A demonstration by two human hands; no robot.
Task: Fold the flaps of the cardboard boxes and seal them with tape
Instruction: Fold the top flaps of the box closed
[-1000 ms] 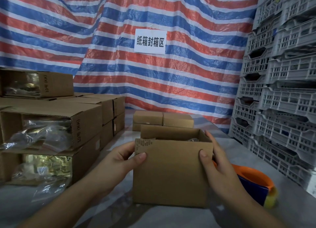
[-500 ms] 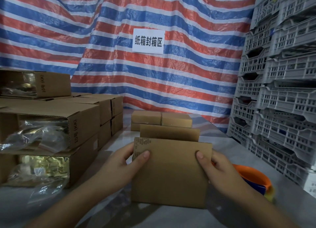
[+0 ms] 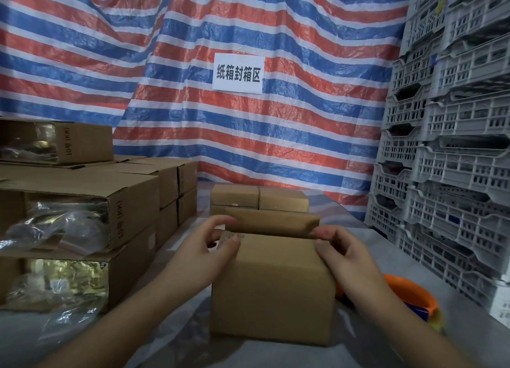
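Since a second ago both hands are climbing from the sides of the small cardboard box [image 3: 271, 287] to its top edge, and the near flap, then upright, is now lying flat. From the head camera, the left hand [image 3: 201, 253] is curling over the near-left top corner, thumb pressing on the folded near flap and fingers reaching toward the left end of the far flap [image 3: 271, 225], which is standing up just beyond the fingertips. The right hand [image 3: 340, 253] is mirroring it at the right corner, fingers bent and touching that flap's right end; whether either hand is truly pinching the flap is hard to tell. The box is sitting on the grey table [image 3: 455, 337] directly between the wrists. To do this fold well, I judge both hands should be drawing the far flap down evenly toward the thumbs, keeping the near flap pinned so the edges meet squarely along the seam. The orange tape dispenser [image 3: 411, 296] is lying just outside the right wrist, close by for sealing.
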